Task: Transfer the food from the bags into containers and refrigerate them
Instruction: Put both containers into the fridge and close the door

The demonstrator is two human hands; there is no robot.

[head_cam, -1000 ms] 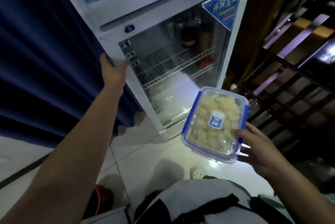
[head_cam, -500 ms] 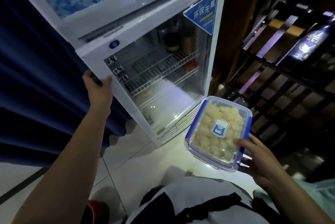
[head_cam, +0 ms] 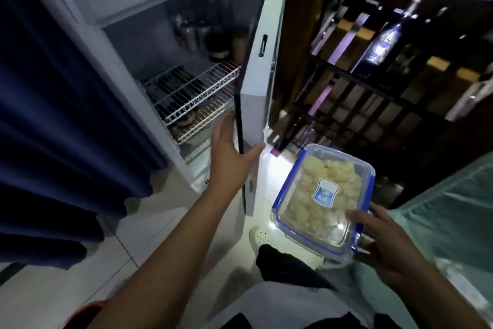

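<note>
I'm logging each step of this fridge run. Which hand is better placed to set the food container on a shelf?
Right. The right hand already grips the lidded container, while the left hand is on the fridge door, holding it open beside the wire shelves.

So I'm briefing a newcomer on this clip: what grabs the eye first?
The clear blue-rimmed container of pale food, held low right by the right hand. Then the fridge door, swung open at centre with the left hand on its edge, baring white wire shelves.
</note>
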